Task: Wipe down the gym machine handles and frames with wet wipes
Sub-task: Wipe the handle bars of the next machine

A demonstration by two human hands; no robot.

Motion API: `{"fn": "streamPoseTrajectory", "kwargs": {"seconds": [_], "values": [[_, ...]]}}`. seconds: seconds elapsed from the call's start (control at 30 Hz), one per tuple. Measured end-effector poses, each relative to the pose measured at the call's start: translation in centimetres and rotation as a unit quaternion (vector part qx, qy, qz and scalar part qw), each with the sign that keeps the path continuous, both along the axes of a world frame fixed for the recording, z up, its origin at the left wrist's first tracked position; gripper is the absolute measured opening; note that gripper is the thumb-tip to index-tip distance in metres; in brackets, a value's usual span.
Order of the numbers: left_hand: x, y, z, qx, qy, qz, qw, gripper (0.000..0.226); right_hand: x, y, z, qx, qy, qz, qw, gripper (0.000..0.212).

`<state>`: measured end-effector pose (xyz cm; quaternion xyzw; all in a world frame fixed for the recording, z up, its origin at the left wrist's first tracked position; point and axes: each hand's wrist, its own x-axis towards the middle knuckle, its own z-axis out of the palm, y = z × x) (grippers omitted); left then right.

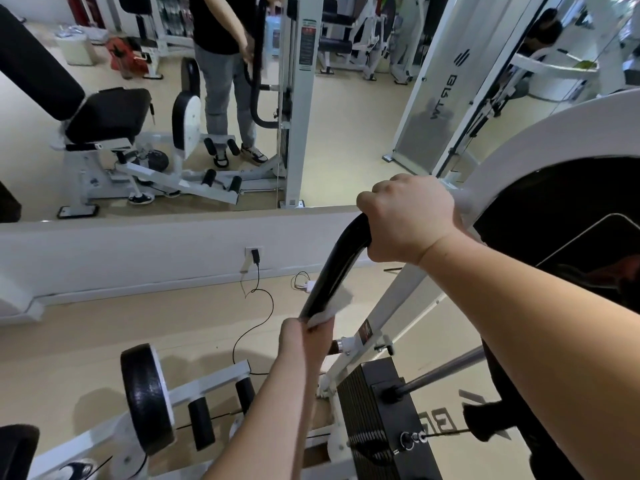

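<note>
A curved black handle point(337, 268) runs from the white machine frame point(401, 289) down toward me. My right hand point(408, 220) is closed around the handle's upper end. Lower on the same handle, my left hand point(304, 341) presses a white wet wipe point(325, 315) wrapped around the bar. The wipe covers the handle's lower part, and my fingers hide part of it.
A black weight stack point(377, 410) with a steel guide rod stands below right. Black roller pads point(145, 396) on a white arm sit lower left. A wall mirror point(346, 116) ahead reflects a person and other machines. A plugged-in cable point(258, 299) trails across the beige floor.
</note>
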<state>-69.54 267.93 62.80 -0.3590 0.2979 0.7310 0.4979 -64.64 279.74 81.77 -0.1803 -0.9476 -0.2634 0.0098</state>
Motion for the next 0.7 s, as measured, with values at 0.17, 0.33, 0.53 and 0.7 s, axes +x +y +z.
{"fn": "streamPoseTrajectory", "kwargs": {"seconds": [0.17,0.33,0.53,0.7], "values": [[-1.0,0.3,7.9,0.048,0.056,-0.076,0.994,0.035,0.1,-0.1,0.3,-0.007,-0.017,-0.010,1.000,0.029],[-0.7,-0.2,8.9,0.046,0.112,-0.103,0.987,0.035,-0.2,-0.9,1.0,-0.012,-0.037,-0.029,0.999,0.032],[-1.7,-2.3,5.9,-0.051,0.049,-0.036,0.997,0.023,-0.3,-1.6,1.4,-0.018,-0.041,-0.060,0.997,0.010],[-2.6,-6.5,5.4,-0.062,0.245,-0.089,0.963,0.018,-0.5,-2.7,1.3,-0.010,-0.041,-0.108,0.993,0.015]]}}
